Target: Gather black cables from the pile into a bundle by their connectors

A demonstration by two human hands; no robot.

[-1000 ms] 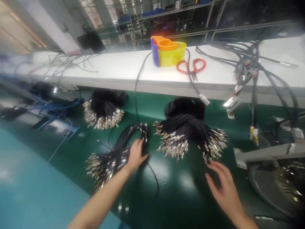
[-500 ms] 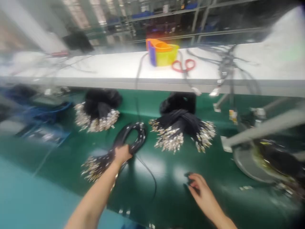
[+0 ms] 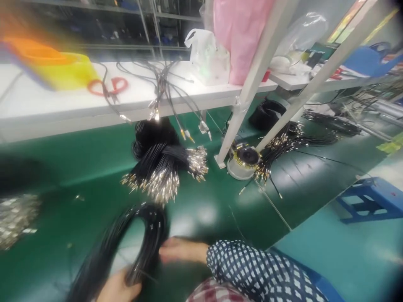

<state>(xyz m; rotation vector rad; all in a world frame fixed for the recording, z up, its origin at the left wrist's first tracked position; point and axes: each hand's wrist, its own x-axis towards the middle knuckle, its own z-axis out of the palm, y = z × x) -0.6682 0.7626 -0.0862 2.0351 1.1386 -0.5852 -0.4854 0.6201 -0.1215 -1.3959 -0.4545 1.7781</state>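
Currently, from my remote seat, I see my left hand (image 3: 118, 287) curled around one side of a looped bundle of black cables (image 3: 153, 230), down on the near part of the green counter (image 3: 208, 218). My right hand (image 3: 181, 250) reaches in from a patterned sleeve (image 3: 252, 260), its fingertips against the outer right side of the loop; blur keeps me from telling whether they pinch any cable. The bend of the loop points toward the counter's back edge.

Just beyond that bend I have a pile of black cables (image 3: 160, 157), its metal ends fanned toward me. At the counter's left I get only a blurred cluster of metal ends (image 3: 17, 216). To the right, near the foot of a slanting metal post (image 3: 248, 88), sits a round pale container (image 3: 241, 170) with more cables lying just beside it.

Along the counter's back edge runs a raised white shelf (image 3: 31, 121). On it I make out an orange and yellow holder (image 3: 74, 75), red-handled scissors (image 3: 116, 86), loose cables drooping over the front edge, and a white plastic bag (image 3: 209, 58). Past the counter's front edge, on the right, stands a blue stool (image 3: 368, 197).
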